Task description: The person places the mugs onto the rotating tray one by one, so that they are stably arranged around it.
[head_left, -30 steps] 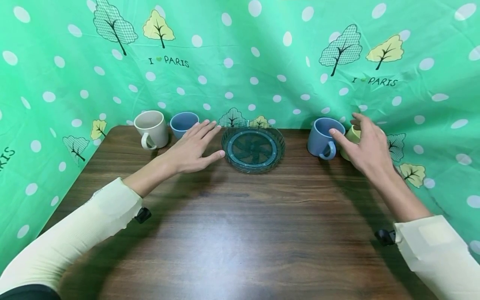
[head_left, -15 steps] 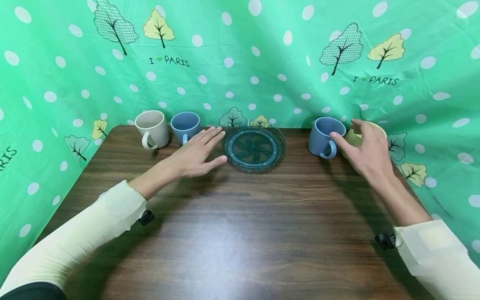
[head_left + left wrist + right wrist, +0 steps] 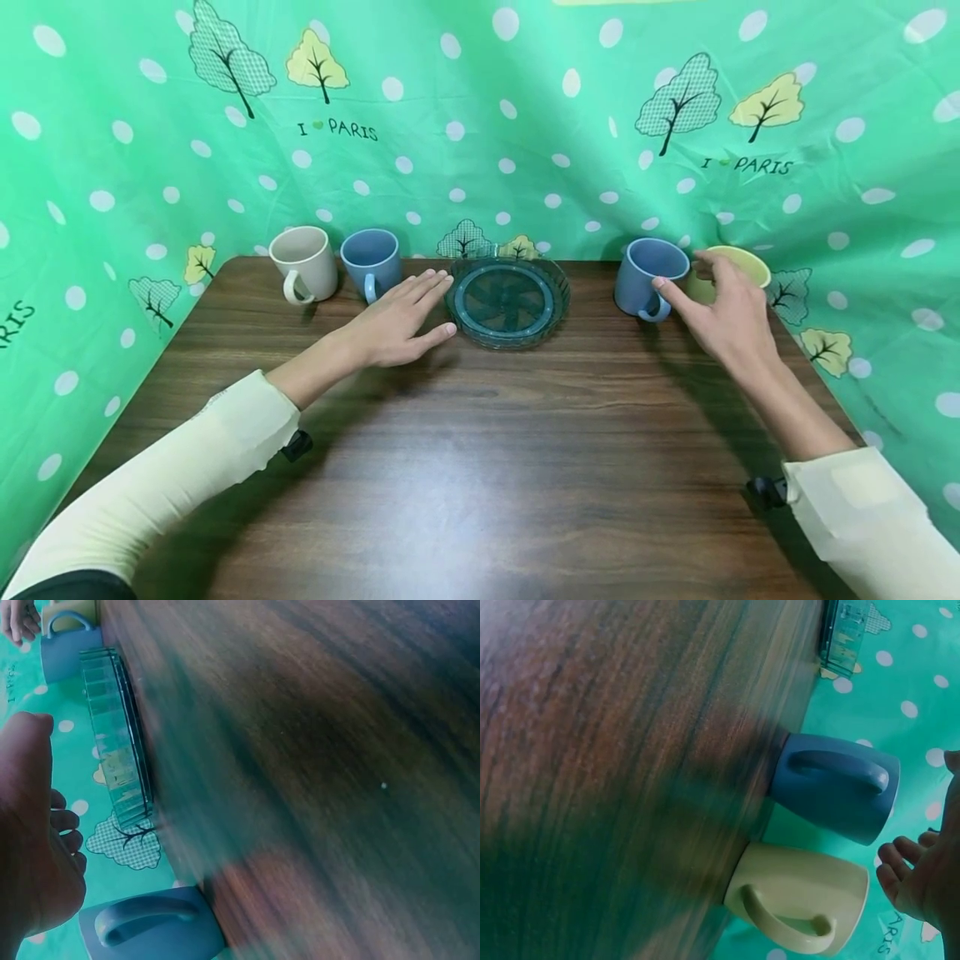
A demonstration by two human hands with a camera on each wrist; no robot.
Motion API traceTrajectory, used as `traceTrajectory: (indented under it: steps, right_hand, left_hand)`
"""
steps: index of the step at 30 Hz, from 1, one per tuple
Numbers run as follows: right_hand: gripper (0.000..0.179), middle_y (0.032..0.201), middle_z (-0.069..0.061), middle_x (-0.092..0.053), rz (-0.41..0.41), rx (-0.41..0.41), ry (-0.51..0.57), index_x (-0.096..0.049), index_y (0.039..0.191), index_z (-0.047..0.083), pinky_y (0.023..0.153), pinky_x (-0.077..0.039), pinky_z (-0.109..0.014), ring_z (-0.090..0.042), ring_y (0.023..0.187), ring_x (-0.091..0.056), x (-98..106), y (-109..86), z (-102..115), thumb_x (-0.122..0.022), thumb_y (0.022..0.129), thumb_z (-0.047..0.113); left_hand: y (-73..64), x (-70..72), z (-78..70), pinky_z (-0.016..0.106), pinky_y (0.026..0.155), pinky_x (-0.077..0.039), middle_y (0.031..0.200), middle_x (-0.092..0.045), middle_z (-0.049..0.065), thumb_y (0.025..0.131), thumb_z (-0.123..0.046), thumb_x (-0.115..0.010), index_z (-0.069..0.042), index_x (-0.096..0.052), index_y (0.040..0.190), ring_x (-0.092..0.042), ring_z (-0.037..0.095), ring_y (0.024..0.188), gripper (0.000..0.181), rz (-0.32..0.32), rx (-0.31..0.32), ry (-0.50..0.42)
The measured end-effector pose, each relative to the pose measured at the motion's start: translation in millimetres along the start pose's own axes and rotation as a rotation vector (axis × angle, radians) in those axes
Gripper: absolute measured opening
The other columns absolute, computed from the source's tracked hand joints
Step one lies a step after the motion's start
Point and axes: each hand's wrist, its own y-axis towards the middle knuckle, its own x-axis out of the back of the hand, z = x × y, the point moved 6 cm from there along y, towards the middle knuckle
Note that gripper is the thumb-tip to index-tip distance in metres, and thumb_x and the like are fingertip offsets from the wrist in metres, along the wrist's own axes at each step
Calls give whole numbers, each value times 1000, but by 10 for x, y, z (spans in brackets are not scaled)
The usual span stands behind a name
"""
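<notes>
Our left hand (image 3: 397, 321) and right hand (image 3: 729, 315) both sit a bit lower and closer to us vs half a sec ago, so more of the left blue mug (image 3: 375, 265) and the yellow mug (image 3: 799, 877) shows now. Mugs and plate (image 3: 504, 302) look parked where they were, tbh.

Main risk imo is on the right: that thumb lines up w/ the right blue mug (image 3: 636, 283) in the head view, so if we drop the hand w/o watching it, it could prob clip the rim or handle and tip the mug, or bump it into the yellow one. Everything's near the back edge of the table (image 3: 525, 450) too, so a careless shove could push stuff into the cloth (image 3: 525, 92). Same deal w/ the left fingertips, which are just beside the plate; a sideways swipe could skid it.

Fingers atm: left ones are pretty straight and close together, thumb spread out wide, holding nothing. Right ones are loosely bent, thumb well apart, also holding nothing, and the right wrist view has them up past the mug rims. No contact we can see there. Can't tell 100% if the left fingertips brush the plate, FYI.
</notes>
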Motion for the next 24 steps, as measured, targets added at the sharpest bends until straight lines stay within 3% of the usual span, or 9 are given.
traceTrajectory:
  steps: [11,24]
  right_hand:
    - [91,155,-34,-61,35,-33,11,-52,164,2,120,-40,-76,-56,147,-53,-39,-39,-54,-69,105,69]
    - [89,159,-35,-59,81,-65,29,-53,164,1,125,-28,-80,-57,148,-52,-105,-66,-112,-62,108,70]
  left_hand:
    - [25,-89,-75,54,148,-10,190,-17,17,121,-53,-42,-7,-19,181,-11,35,179,79,34,-11,-36]
    - [21,-185,-70,57,147,-10,190,-17,18,124,-46,-38,-5,-23,180,-11,36,179,71,55,-31,-80]
